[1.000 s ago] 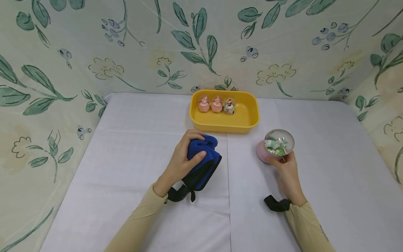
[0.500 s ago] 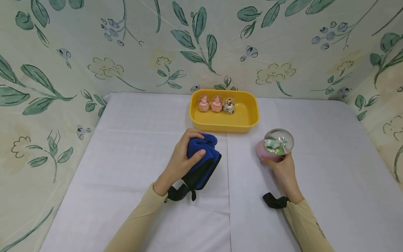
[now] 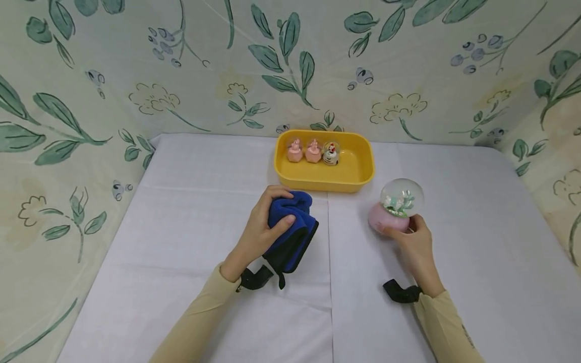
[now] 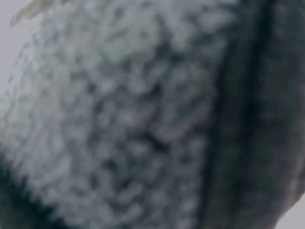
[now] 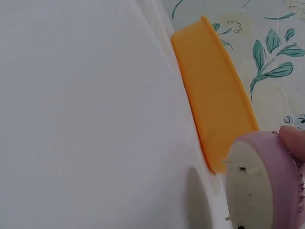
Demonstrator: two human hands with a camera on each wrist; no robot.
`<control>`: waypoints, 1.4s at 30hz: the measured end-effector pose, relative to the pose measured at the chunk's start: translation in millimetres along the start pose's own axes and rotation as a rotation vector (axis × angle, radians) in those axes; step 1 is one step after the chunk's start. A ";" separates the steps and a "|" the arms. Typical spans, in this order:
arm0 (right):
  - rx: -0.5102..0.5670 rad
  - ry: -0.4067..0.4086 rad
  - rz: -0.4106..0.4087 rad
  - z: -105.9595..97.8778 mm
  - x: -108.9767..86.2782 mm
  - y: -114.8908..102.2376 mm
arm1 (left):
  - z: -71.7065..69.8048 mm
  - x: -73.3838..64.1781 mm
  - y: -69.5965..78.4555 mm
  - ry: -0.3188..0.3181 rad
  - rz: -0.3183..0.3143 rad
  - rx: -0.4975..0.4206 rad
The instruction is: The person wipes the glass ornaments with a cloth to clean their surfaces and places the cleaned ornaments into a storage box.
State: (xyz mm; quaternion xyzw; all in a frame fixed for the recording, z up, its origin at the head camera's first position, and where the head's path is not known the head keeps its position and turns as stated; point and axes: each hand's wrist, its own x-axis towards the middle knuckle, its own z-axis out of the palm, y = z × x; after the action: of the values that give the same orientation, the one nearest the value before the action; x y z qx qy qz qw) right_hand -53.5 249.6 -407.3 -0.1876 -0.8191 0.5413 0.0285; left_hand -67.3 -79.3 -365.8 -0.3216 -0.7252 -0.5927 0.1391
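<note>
My left hand grips a folded blue cloth with black trim, thumb on top and fingers round its far side. In the left wrist view the cloth's fuzzy surface fills nearly everything, blurred. To the right, my right hand holds a snow globe by its pink base, with the clear dome up and green and white figures inside. The right wrist view shows the globe's pale underside raised off the table, with a fingertip on the pink side.
A yellow tray stands at the back middle of the white-covered table. Along its left half sit two small pink globes and a white one. Behind hangs a leaf-patterned cloth.
The snow globe has tilted more upright in my right hand, its dome rising and more of its pink base showing. My left hand keeps its grip on the cloth, nearly still.
</note>
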 end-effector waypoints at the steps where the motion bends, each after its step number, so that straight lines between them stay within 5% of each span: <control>1: 0.019 0.006 -0.006 -0.4 -1.8 -1.4 | -0.1 0.1 0.4 0.000 -0.002 -0.001; 30: 0.774 -0.114 -0.399 -6.0 -65.5 -79.9 | -4.7 5.5 6.9 0.097 0.030 -0.035; 35: 0.755 -0.164 -0.405 -6.6 -68.3 -83.7 | -6.9 6.7 8.2 0.116 0.028 -0.060; 42: 0.507 -0.212 -0.337 -4.4 -69.5 -85.1 | -10.4 11.7 15.1 0.128 0.036 -0.048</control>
State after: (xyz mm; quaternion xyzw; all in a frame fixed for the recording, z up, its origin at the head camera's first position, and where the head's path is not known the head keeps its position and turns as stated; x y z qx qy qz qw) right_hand -11.5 200.7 -318.3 0.0212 -0.6761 0.7324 0.0781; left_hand -68.4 -84.3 -344.7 -0.2992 -0.6946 -0.6265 0.1882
